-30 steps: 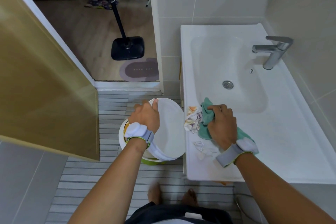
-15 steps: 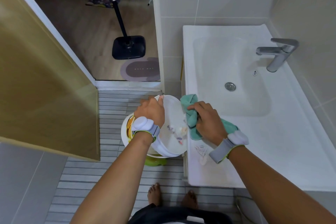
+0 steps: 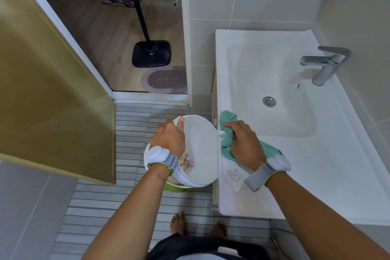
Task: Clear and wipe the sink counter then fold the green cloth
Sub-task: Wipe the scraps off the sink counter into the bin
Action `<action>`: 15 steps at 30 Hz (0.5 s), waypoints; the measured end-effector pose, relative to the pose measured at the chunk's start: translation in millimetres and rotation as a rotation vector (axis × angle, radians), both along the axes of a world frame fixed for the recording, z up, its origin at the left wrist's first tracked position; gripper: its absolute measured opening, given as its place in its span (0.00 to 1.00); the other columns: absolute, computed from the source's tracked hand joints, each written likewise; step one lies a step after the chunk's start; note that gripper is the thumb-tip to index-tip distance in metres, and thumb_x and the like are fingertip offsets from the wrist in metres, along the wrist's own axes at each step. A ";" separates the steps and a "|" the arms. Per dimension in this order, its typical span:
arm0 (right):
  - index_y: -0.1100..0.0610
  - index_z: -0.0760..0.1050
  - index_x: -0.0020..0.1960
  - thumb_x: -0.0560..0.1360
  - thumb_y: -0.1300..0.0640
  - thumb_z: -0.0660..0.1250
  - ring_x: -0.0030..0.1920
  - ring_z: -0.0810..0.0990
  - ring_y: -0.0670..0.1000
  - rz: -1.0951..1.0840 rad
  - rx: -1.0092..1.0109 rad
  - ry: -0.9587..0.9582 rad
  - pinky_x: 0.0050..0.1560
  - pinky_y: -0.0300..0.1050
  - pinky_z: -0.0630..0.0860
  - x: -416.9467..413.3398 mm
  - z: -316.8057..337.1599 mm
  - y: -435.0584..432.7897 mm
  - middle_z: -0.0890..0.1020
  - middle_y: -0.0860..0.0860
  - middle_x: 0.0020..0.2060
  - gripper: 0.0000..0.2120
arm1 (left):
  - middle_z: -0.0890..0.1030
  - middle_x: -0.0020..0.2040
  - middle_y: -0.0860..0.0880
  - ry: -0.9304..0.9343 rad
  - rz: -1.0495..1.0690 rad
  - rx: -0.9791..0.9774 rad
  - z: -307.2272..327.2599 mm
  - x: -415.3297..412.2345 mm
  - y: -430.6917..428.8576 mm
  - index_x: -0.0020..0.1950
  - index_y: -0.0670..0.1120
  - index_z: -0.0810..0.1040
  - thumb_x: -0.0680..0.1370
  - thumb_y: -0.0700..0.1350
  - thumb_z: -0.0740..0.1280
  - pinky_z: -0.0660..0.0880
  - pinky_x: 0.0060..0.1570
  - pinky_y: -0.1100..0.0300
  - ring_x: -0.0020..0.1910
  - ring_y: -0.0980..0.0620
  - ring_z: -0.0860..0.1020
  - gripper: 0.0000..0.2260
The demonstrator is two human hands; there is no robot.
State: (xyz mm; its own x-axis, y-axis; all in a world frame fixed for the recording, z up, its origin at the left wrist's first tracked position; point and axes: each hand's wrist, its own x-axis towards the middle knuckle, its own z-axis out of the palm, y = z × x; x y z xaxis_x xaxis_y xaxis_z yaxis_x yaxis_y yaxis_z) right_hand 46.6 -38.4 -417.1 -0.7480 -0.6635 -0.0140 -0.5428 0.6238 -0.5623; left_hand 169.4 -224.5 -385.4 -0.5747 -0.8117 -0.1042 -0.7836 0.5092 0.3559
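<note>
My right hand (image 3: 244, 145) is closed on the bunched green cloth (image 3: 226, 124), pressed on the left edge of the white sink counter (image 3: 316, 175). My left hand (image 3: 169, 138) grips the rim of a white bin lid (image 3: 200, 150), held tilted against the counter's edge. Paper scraps (image 3: 186, 162) lie in the low part of the lid. A few pale scraps (image 3: 234, 177) rest on the counter just in front of my right wrist. Under the lid stands a white bin with a green base (image 3: 177, 189), mostly hidden.
The basin (image 3: 263, 82) with its drain and a chrome tap (image 3: 325, 65) fill the counter's far side. A wooden door (image 3: 42, 91) stands open on the left. A fan stand (image 3: 150, 53) and a mat (image 3: 164, 79) lie beyond the doorway. My bare feet (image 3: 179, 222) are on the tiled floor.
My right hand swept the cloth leftward to the counter's edge, pushing the pile of scraps off into the lid. The scraps slid down toward my left wrist.
</note>
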 end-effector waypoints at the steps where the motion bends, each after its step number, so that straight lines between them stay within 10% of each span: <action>1: 0.54 0.74 0.63 0.66 0.67 0.61 0.56 0.75 0.59 0.035 -0.035 -0.018 0.57 0.58 0.72 2.7 0.4 -3.6 0.76 0.54 0.58 0.26 | 0.78 0.55 0.39 -0.001 0.005 0.000 0.0 -0.1 0.3 0.60 0.44 0.74 0.82 0.62 0.48 0.71 0.46 0.50 0.51 0.35 0.78 0.26; 15: 0.53 0.75 0.59 0.73 0.72 0.56 0.55 0.75 0.52 -0.018 -0.362 0.042 0.57 0.51 0.74 -1.0 20.8 -8.5 0.77 0.48 0.54 0.21 | 0.78 0.56 0.40 0.018 0.020 0.022 -1.5 11.9 5.1 0.59 0.44 0.74 0.82 0.62 0.48 0.71 0.46 0.50 0.51 0.35 0.78 0.26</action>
